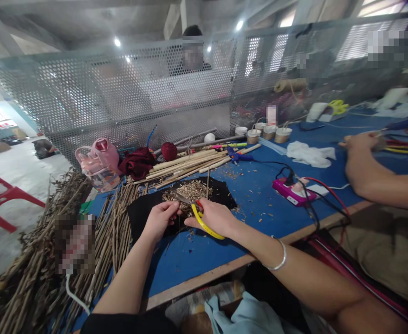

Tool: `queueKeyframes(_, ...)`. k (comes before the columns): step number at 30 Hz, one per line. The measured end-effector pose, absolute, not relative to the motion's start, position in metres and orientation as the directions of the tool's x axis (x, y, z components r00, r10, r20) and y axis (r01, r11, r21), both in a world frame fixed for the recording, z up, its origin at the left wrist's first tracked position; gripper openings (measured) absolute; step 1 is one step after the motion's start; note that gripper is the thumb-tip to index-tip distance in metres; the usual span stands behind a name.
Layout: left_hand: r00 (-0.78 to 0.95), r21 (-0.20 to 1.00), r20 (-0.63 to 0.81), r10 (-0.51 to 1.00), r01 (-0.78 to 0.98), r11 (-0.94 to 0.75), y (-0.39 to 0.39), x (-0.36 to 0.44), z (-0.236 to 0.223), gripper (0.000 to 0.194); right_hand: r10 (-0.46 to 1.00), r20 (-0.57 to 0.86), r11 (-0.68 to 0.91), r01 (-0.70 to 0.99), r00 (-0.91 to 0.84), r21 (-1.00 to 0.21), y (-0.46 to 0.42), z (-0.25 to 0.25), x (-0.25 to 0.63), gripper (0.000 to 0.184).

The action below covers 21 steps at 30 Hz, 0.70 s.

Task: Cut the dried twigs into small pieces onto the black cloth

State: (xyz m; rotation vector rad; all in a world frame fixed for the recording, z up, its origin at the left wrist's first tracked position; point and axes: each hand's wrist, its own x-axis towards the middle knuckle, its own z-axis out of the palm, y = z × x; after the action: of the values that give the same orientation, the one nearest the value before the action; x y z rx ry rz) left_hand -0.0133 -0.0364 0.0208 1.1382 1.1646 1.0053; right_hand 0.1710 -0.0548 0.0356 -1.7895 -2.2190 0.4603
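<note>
My right hand (pixel 219 218) is closed round a pair of yellow-handled scissors (pixel 208 228). Their blades point left, towards my left hand (pixel 160 220), which is pinched shut near the tips. Whatever lies between those fingers is too small to make out. Both hands are just over the near side of a heap of small, pale brown cut pieces (pixel 194 188). The heap lies on a black cloth (pixel 138 214), and a thin stick (pixel 208 183) stands up from it.
Long dry stems (pixel 115 232) fill the left side of the blue table (pixel 280 222). Pale sticks (pixel 183 163), a blue glue gun (pixel 238 156), a pink bag (pixel 101 162) and a magenta power strip (pixel 290 191) lie around. At right, a co-worker's arm (pixel 374 171) reaches in. A perforated screen (pixel 137 102) stands behind.
</note>
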Motion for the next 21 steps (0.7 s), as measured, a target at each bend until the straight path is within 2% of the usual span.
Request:
queueKeyframes(13,0.166,0.985,-0.173,0.971,0.018,0.172,-0.037,-0.012,0.023,0.038,0.983,0.011,0.173,0.897,-0.185,-0.406,-0.046,0.032,0.17,0.057)
queueKeyframes(15,0.147,0.988,-0.156,0.977,0.009,0.156,-0.037,-0.012,0.022,0.037,0.983,0.034,0.175,0.87,-0.18,-0.46,-0.042,0.032,0.171,0.053)
queueKeyframes(17,0.154,0.991,-0.133,0.979,0.009,0.133,-0.037,-0.013,0.022,0.036,0.98,0.056,0.19,0.804,-0.192,-0.563,-0.035,0.034,0.169,0.047)
queueKeyframes(21,0.237,0.991,-0.129,0.963,0.047,0.121,-0.038,-0.012,0.022,0.035,0.955,0.144,0.268,0.548,-0.259,-0.792,-0.02,0.043,0.159,0.03)
